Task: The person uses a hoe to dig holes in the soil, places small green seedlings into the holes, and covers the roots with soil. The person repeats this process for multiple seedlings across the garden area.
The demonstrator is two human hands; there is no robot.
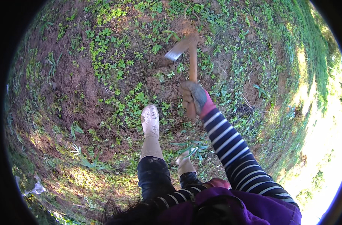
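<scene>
My right hand, in a soiled work glove with a pink cuff, grips the wooden handle of a short hand hoe. Its metal head is blurred and points to the left over weedy soil, with a bright cutting edge. The butt of the handle pokes out below my fist. My left forearm, in a striped sleeve, lies across my front. Only a pink part of my left hand's glove shows by my right upper arm; its fingers are hidden. Below the hoe is a patch of bare, loosened earth.
My muddy rubber boot stands forward on the left, the other boot farther back beside a narrow-leaved seedling. Similar seedlings dot the reddish soil. Low green weeds spread ahead. A piece of clear plastic lies lower left.
</scene>
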